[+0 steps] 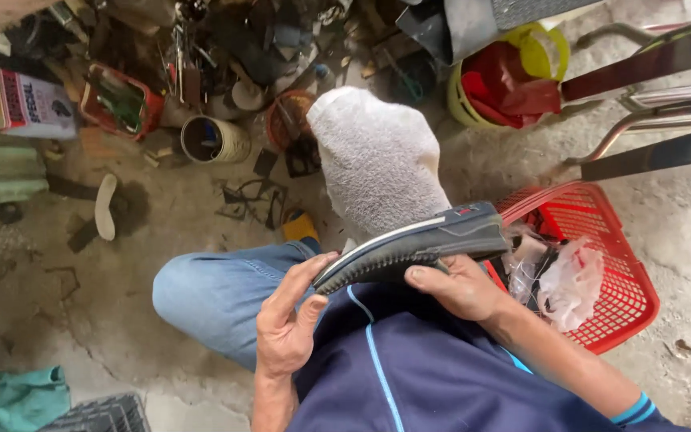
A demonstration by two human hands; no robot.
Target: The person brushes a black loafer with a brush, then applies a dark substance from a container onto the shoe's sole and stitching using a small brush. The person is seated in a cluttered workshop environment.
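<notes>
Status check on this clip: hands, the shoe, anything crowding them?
Left hand open, fingertips on the black shoe at its end. Right hand grips it from below. Shoe sideways, sole edge up. Red basket close at right, white sock just beyond.

1. Floor: bare grey concrete floor (57, 304), rough, stained and cracked, lit evenly by soft daylight.
2. Red plastic basket (629, 300), lattice-walled, on the floor at right, holding crumpled clear plastic bags (569, 280).
3. Chromed metal frame (649, 112) with dark flat bars, upper right.
4. Yellow bucket (461, 104) stuffed with red cloth (505, 84), top centre-right.
5. Heap of scrap tools and dark offcuts (225, 48) along the top edge.
6. Open round tin (213, 140) beside a small red tray (117, 100).
7. Rectangular metal can (17, 100), upper left.
8. Pale shoe insole (105, 206) lying flat, left.
9. Green cloth (13, 396), lower left corner, beside a dark crate (105, 414).
</notes>
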